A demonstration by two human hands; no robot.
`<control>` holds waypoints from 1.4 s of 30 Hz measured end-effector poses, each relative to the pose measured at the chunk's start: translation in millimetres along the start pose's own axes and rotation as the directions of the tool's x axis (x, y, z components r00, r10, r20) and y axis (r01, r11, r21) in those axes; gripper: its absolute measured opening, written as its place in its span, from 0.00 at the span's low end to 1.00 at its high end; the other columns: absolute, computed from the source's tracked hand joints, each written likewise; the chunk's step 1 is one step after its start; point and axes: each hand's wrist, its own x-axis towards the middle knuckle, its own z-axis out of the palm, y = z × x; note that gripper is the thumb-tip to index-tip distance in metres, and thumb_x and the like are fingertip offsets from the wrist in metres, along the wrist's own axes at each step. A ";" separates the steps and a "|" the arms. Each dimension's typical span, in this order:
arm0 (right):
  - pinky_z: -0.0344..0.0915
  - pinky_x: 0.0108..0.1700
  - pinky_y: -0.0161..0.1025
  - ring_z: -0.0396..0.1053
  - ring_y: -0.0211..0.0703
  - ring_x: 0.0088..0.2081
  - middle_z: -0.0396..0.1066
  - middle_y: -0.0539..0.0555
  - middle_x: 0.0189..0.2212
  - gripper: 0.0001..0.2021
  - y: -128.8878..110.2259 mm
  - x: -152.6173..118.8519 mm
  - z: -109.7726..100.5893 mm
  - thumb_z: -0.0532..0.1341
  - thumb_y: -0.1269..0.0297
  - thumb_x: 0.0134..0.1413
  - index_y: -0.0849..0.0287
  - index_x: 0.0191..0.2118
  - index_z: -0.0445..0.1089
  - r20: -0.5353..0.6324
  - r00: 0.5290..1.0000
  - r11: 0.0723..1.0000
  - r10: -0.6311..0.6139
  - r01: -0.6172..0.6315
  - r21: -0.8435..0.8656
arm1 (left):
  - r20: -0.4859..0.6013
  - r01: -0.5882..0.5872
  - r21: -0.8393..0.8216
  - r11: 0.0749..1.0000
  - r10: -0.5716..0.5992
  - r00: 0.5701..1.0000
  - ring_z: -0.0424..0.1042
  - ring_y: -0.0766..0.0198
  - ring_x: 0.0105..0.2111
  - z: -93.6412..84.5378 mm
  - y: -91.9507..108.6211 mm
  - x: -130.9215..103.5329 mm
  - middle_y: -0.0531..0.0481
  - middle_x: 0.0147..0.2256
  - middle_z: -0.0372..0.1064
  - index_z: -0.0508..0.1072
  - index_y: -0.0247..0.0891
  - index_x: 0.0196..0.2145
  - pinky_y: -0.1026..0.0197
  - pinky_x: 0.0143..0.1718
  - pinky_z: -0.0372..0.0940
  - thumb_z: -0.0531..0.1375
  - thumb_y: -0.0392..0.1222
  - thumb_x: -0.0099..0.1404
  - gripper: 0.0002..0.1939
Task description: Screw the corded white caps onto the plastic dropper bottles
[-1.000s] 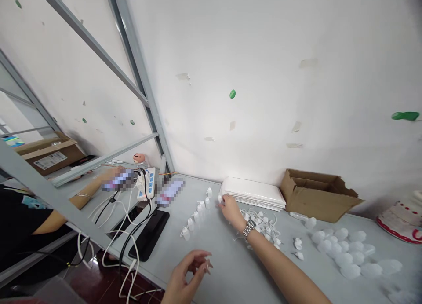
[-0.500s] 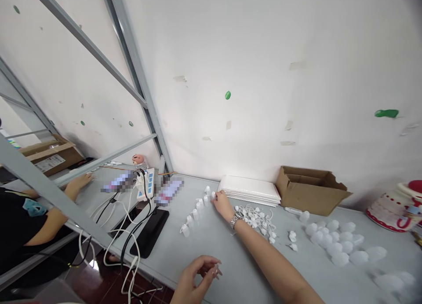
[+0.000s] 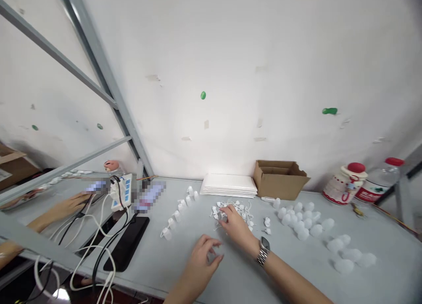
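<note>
My right hand, with a watch on the wrist, is over the near left edge of a pile of small white corded parts. Its fingertips touch or hover at the pile; what they pinch, if anything, is too small to make out. To its left, my left hand hovers above the grey table, thumb and fingers apart and nothing between them. A slanting row of small white capped pieces stands farther left. Two loose white parts lie right of the pile.
White flat sheets are stacked by the wall beside an open cardboard box. Several translucent white domes lie right. A power strip, cables and a black phone-like slab are left, near another person's hand.
My right hand has moved from the far end of the capped row to the corded pile. The view has turned right, showing a red-capped bottle. The other person's hand has reached the phone.
</note>
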 end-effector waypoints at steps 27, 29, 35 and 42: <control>0.61 0.33 0.42 0.70 0.56 0.37 0.73 0.61 0.36 0.28 94.6 -111.3 -118.8 0.50 0.47 0.50 0.64 0.49 0.62 -0.499 0.563 0.613 0.659 -0.786 -0.078 | -0.154 -0.249 0.279 0.928 0.299 0.942 0.65 0.65 0.25 23.9 -10.9 102.9 0.54 0.27 0.63 0.65 0.41 0.38 0.63 0.31 0.62 0.49 0.47 0.63 0.10; 0.62 0.33 0.42 0.71 0.56 0.38 0.73 0.63 0.37 0.26 98.7 -109.1 -120.1 0.50 0.47 0.50 0.64 0.46 0.64 -0.468 0.583 0.617 0.664 -0.781 -0.098 | -0.136 -0.270 0.294 0.917 0.320 0.938 0.65 0.65 0.25 25.0 -10.6 101.0 0.54 0.26 0.63 0.66 0.41 0.38 0.63 0.31 0.62 0.50 0.46 0.63 0.10; 0.62 0.32 0.42 0.72 0.55 0.34 0.74 0.62 0.33 0.22 106.7 -106.7 -115.4 0.49 0.51 0.51 0.62 0.42 0.67 -0.441 0.597 0.615 0.670 -0.779 -0.120 | -0.056 -0.375 0.349 0.859 0.418 0.907 0.66 0.65 0.26 31.2 -1.7 98.5 0.53 0.26 0.65 0.69 0.41 0.29 0.64 0.29 0.62 0.55 0.45 0.60 0.07; 0.63 0.28 0.40 0.69 0.49 0.28 0.71 0.58 0.30 0.20 82.7 -117.3 -116.0 0.51 0.48 0.51 0.61 0.35 0.67 -0.556 0.581 0.692 0.595 -0.721 -0.013 | -0.229 -0.549 0.371 0.748 0.647 0.727 0.68 0.64 0.27 18.8 -2.1 40.1 0.50 0.26 0.68 0.71 0.42 0.36 0.60 0.30 0.65 0.54 0.43 0.63 0.07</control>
